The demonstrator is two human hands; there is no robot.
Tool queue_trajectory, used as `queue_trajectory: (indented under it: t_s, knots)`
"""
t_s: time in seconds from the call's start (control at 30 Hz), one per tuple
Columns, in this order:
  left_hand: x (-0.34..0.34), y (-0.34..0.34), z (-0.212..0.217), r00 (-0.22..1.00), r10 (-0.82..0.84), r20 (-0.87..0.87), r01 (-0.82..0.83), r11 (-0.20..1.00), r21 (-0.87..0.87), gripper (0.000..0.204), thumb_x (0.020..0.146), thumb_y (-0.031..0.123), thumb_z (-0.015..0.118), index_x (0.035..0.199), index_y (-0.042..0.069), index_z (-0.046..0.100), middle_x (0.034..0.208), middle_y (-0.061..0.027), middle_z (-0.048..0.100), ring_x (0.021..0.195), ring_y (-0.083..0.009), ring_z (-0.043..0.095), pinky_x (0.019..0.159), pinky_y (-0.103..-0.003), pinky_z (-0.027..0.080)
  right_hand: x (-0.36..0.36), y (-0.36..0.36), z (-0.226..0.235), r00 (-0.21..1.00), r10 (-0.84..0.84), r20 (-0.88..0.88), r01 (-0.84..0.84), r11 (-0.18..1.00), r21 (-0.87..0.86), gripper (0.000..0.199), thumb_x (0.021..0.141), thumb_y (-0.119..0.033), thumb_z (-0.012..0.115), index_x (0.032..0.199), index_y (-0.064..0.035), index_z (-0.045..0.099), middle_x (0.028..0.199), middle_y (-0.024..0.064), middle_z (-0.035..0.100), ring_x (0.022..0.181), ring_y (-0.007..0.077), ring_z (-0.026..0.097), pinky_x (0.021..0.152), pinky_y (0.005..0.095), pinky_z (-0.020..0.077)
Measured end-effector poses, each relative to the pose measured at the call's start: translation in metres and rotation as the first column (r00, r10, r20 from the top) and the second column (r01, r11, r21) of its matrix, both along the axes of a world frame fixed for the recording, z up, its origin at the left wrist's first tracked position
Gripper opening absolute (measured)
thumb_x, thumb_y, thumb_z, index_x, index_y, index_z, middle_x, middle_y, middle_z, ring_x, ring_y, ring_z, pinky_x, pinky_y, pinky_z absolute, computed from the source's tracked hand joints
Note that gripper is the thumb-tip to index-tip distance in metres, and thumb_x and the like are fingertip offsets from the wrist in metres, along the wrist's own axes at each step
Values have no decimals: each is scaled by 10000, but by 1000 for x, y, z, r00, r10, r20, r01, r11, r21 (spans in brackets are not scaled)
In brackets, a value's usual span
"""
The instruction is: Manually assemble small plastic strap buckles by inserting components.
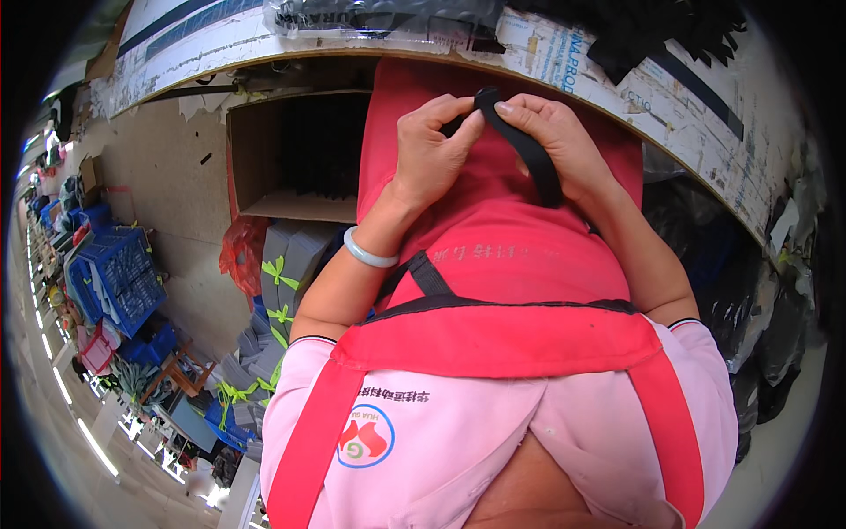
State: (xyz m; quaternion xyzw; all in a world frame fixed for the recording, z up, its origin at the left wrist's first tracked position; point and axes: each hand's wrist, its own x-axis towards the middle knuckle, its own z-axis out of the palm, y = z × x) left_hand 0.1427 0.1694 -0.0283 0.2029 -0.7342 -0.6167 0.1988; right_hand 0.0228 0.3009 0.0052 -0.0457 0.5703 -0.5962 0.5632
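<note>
A black strap (pixel 530 152), flat and flexible, curves between my hands above the lap of my red apron (pixel 502 238). My left hand (pixel 436 145) pinches its upper end between thumb and fingertips. With thumb and forefinger, my right hand (pixel 560 141) grips the strap close to that same end. The rest of the strap bends down beside my right palm, its lower end hanging over the apron. A pale bangle sits on my left wrist.
A worktable (pixel 564 57) with a worn printed covering spans the far side. On it lie a clear plastic bag (pixel 379 19) and a pile of black strips (pixel 665 31). An open cardboard box (pixel 295 207) stands left of my lap. Blue crates (pixel 115 273) are farther left; dark plastic bags (pixel 705 256) lie right.
</note>
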Motion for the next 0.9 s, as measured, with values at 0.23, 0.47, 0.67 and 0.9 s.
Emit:
queue_trajectory:
  t_s: [0.23, 0.47, 0.67, 0.9]
  knots:
    - [4, 2, -3, 998, 28, 64, -45, 960, 278, 132, 837, 41, 657, 950, -23, 687, 710, -66, 611, 626, -98, 536, 558, -245, 409, 0, 1, -4, 1000, 25, 16, -25, 1000, -3, 203, 927, -259, 615, 866, -65, 614, 587, -28, 525, 424, 48, 482, 377, 187, 378]
    - [2, -1, -4, 999, -12, -37, 7, 991, -132, 119, 840, 20, 678, 950, -27, 677, 704, -22, 582, 635, -80, 521, 548, -228, 400, 2, 0, -7, 994, -61, 93, 73, 989, -132, 225, 935, -261, 612, 906, -39, 607, 643, -7, 553, 464, 66, 513, 416, 192, 422]
    - [3, 3, -3, 997, -42, -71, 19, 954, -300, 143, 818, 4, 670, 961, -14, 666, 726, -95, 596, 615, -162, 563, 544, -270, 430, 4, -1, -21, 992, -128, 19, 129, 981, -147, 260, 930, -265, 623, 999, -15, 604, 715, 20, 589, 529, 74, 553, 483, 190, 462]
    - [13, 0, -1, 991, -89, 104, 15, 826, 563, 158, 882, 105, 656, 1010, 13, 669, 795, -45, 630, 586, -130, 580, 487, -228, 453, -5, 2, -17, 998, -12, 60, 24, 977, -213, 279, 922, -253, 635, 1081, -26, 608, 842, 31, 631, 708, 82, 581, 679, 210, 490]
